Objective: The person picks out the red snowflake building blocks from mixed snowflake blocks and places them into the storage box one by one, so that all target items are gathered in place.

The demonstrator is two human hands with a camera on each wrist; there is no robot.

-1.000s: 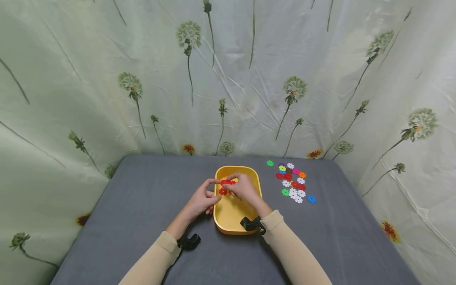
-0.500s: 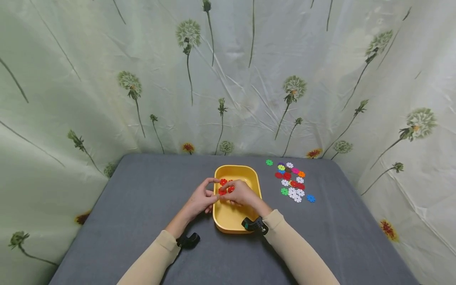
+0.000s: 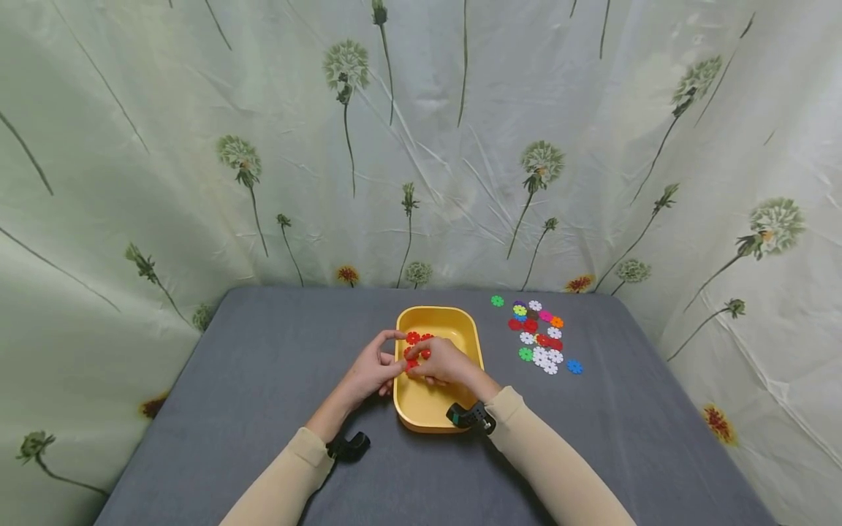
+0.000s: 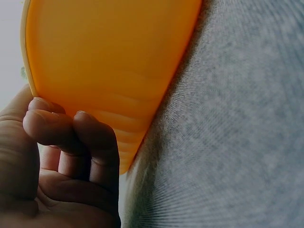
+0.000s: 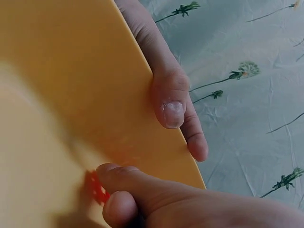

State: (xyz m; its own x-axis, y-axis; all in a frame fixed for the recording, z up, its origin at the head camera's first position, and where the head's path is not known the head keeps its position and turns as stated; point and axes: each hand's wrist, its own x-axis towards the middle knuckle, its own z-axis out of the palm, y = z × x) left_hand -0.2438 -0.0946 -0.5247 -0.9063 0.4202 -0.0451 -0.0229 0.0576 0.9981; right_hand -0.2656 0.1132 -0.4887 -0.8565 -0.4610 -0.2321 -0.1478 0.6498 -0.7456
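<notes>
A yellow tray [image 3: 429, 416] stands on the grey table. My left hand [image 3: 368, 372] grips its left wall, with the thumb over the rim and curled fingers against the outer side, as the left wrist view of the tray wall [image 4: 114, 61] shows. Inside the tray my right hand [image 3: 449, 361] reaches to the left side. Between its thumb and finger is a red flower-shaped plastic disc [image 5: 99, 190], seen in the right wrist view. Several more red discs [image 3: 412, 338] lie in the tray's far left part, some hidden behind the right hand.
Right of the tray, several flower-shaped discs [image 3: 541, 356] in white, red, green, orange and other colours lie loosely grouped on the grey table [image 3: 296, 321]. One blue disc [image 3: 574, 367] lies at their right edge. A curtain [image 3: 447, 146] with dandelion print hangs behind.
My right hand has moved from the tray's far part a little toward the near side, and red discs it had covered at the far left now show. The left hand keeps its grip.
</notes>
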